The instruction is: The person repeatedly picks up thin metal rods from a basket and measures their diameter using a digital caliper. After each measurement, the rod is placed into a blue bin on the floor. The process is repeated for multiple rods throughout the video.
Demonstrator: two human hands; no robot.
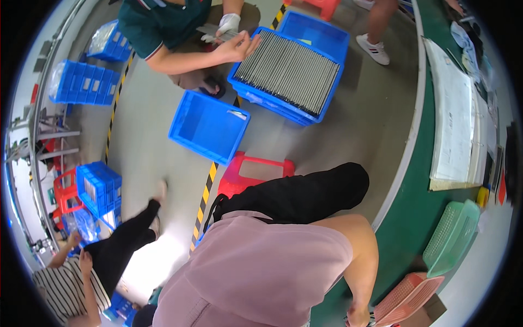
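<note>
My left hand [358, 316] is cut off by the lower edge, beside a pink-orange perforated basket [408, 298] on the green tabletop [393, 240]. Its fingers look curled around something small and dark, too hidden to name. The left elbow sticks out over the table edge, beyond my pink sleeve. My right hand does not show. A green perforated basket [451, 238] stands farther along the table. Beyond it lie open paper sheets [455, 125] in a folder.
A co-worker's gloved hand [229, 23] holds thin clear strips near a blue crate [275, 103] packed with thin grey pieces. An empty blue crate [210, 126] and red stool [234, 180] are on the floor. Another person in stripes [76, 289] is lower left, near stacked blue crates [99, 188].
</note>
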